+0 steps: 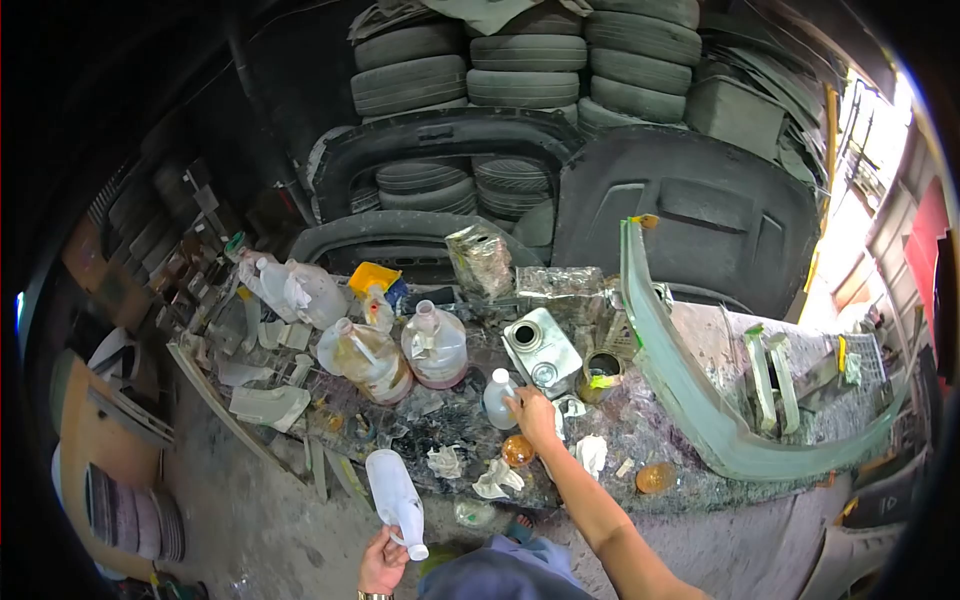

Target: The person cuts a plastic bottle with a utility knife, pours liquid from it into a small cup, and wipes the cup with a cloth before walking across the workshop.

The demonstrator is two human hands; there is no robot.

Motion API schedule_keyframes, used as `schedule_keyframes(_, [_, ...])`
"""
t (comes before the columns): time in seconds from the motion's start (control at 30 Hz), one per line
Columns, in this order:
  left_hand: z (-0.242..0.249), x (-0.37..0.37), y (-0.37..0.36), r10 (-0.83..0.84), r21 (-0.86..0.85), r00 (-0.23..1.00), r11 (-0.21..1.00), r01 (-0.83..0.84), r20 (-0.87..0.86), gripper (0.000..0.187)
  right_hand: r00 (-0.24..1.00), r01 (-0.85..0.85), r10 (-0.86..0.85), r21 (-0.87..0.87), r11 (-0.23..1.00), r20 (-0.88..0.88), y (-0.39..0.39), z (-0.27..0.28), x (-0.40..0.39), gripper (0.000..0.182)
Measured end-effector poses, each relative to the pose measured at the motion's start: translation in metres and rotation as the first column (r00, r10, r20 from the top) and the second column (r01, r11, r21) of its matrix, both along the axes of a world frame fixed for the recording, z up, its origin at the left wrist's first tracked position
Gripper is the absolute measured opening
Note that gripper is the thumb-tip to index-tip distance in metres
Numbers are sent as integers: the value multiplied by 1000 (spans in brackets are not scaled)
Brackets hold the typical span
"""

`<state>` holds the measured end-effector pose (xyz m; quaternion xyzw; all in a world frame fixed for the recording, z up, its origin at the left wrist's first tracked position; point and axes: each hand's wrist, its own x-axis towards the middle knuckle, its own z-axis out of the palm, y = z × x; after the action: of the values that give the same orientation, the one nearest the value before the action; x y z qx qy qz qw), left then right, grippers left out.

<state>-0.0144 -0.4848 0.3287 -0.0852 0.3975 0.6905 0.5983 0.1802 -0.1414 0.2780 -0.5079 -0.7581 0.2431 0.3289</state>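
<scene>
My left hand [381,562] is closed around the neck end of a white plastic bottle [393,492], held in front of the bench. Its white cap points down toward me and its base points up and away. My right hand [533,412] reaches over the bench, with its fingers closed on the side of a small translucent bottle [497,408] with a white cap, which stands upright. Beside that bottle is a square metal can [556,335] with an open round mouth. An amber cup [518,450] and crumpled white paper [497,479] lie near my right wrist.
Large plastic jugs [436,350] stand left of the metal can. An open tin [601,377] is on its right. A long pale green car bumper [740,452] curves over the bench's right side. Dark car panels [690,225] and stacked tyres [527,88] stand behind.
</scene>
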Motion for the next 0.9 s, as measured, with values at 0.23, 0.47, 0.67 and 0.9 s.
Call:
schedule_keyframes(0.23, [-12, -13, -23, -83, 5, 994, 997, 83, 69, 19, 973, 120, -126, -40, 992, -195, -52, 24, 39, 34])
schedule_keyframes(0.47, [-16, -16, -47, -100, 47, 976, 995, 92, 191, 14, 952, 26, -185, -540, 841, -242, -223, -38, 100, 24])
schedule_keyframes(0.67, [-14, 11, -45, -279, 28, 915, 958, 284, 292, 16, 981, 73, 80, -713, 697, 178, -331, -79, 145, 26])
schedule_keyframes(0.9, [-89, 13, -60, -599, 148, 752, 799, 583, 276, 24, 956, 286, -166, -628, 724, 243, -370, -89, 192, 25])
